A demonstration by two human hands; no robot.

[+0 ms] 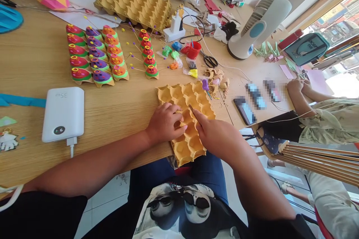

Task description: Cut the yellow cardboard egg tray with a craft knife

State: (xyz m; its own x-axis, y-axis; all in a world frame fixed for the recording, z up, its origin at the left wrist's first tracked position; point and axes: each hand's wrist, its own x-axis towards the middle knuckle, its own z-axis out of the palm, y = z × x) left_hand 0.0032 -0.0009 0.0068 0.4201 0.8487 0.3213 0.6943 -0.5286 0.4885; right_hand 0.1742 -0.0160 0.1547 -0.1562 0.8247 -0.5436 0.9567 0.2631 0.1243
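I see my left hand [165, 122] pressed palm-down on a yellow egg tray [185, 119], fingers curled onto its cups and holding it flat. The tray lies at the near edge of the wooden worktop [117, 108], its near corner hanging out over my lap. My right hand [214, 131] is clamped around a thin blade-like tool [194, 114], its tip meeting the tray just beside the left fingertips; I cannot tell what kind of blade it is. The two hands sit close together over the middle of the tray, not touching.

Left of the tray, well apart, a white power bank [63, 114] rests with a cable plugged into its near end. Further back stand rows of painted egg-cup pieces [95, 58] in red, purple, orange and green, some with pins sticking out. Behind them lies a second egg tray [134, 3], unpainted. Past my tray are small bags of coloured clay [175, 56], a red cup [194, 49], black scissors [209, 60] and cut cardboard scraps [217, 78]. A white desk fan [259, 24] stands at the far right, with three phones [254, 101] near it. Another person's hands [298, 86] rest on the worktop's right side.
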